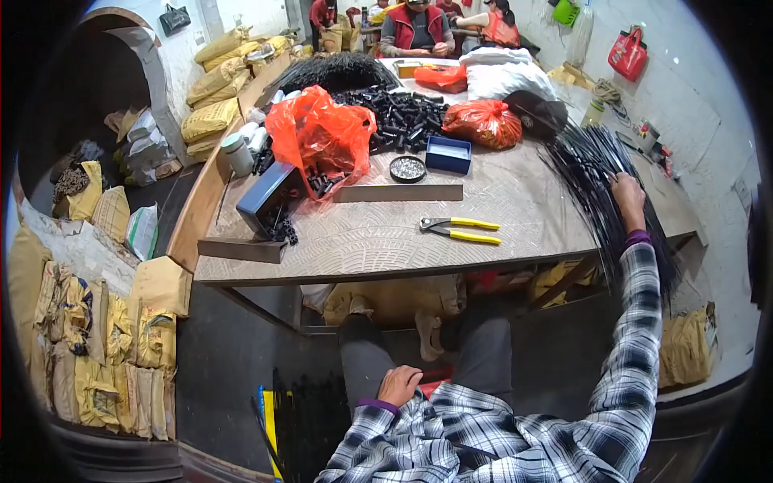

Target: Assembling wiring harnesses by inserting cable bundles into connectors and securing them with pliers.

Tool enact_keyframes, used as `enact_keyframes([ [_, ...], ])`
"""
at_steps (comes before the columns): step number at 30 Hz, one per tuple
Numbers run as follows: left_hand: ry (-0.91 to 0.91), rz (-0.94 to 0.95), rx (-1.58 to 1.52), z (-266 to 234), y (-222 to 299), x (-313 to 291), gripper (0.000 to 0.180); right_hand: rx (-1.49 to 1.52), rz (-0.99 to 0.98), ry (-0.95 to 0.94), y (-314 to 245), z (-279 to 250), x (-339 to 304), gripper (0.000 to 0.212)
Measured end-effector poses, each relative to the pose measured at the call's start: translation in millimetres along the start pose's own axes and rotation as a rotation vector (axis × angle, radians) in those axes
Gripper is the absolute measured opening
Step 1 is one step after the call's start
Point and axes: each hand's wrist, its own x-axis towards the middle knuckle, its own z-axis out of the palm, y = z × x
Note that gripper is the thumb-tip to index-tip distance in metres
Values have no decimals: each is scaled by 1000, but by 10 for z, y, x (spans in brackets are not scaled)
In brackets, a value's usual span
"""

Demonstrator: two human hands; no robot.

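Strands of long, thin, glossy black material (594,167) lie in a loose fan at the right of the frame, over the right end of the pale brown, swirl-patterned tabletop (535,229), some ends hanging past its front edge. Each looks light, springy and slippery, hard to break but prone to snagging on its neighbours; a narrow pinch near mid-length seems the surest hold. The bare right hand (629,197) touches them, fingers curled in close, though whether they grip any strand I cannot tell. Lower centre, the bare left hand (399,386) rests on a dark grey trouser leg (364,352), fingers slightly bent, nothing visible within them.
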Motion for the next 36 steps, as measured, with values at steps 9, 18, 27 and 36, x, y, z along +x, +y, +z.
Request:
enact_keyframes([
  [9, -60, -26, 36, -21, -115, 1, 21, 414, -313, 340, -244, -604, 558, 22],
  [18, -232, -205, -21, -137, 74, 129, 26, 837, -132, 684, -821, -967, 1088, 29],
  [27, -110, 315, -202, -721, 1499, 843, 23, 993, -300, 257, -1778, -187, 16, 24],
  [36, 20, 405, -843, -1145, 2738, 2084, 35, 511, -626, 557, -2176, -1356, -1194, 19],
])
